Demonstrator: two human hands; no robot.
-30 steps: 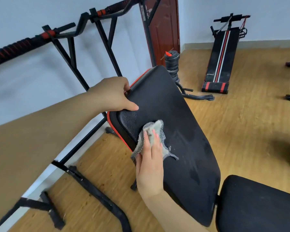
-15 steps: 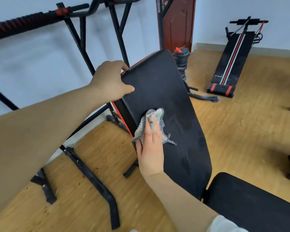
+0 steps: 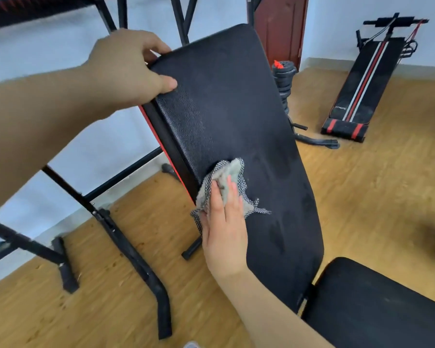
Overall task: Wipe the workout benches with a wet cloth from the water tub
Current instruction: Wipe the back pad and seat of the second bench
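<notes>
Lower on the backrest point(image 3: 236, 109) now, right hand point(image 3: 224, 234) presses cloth point(image 3: 226, 175) flat; left hand point(image 3: 131, 69) grips its corner.

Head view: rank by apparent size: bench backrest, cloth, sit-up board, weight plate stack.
1. bench backrest, by far.
2. sit-up board, shrunk by distance.
3. cloth, partly under the right hand.
4. weight plate stack, partly hidden behind the backrest.

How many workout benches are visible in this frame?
2: the black padded incline bench being wiped, centre, and a black red-and-white-striped sit-up bench by the far wall. Others may be off-frame.
</notes>
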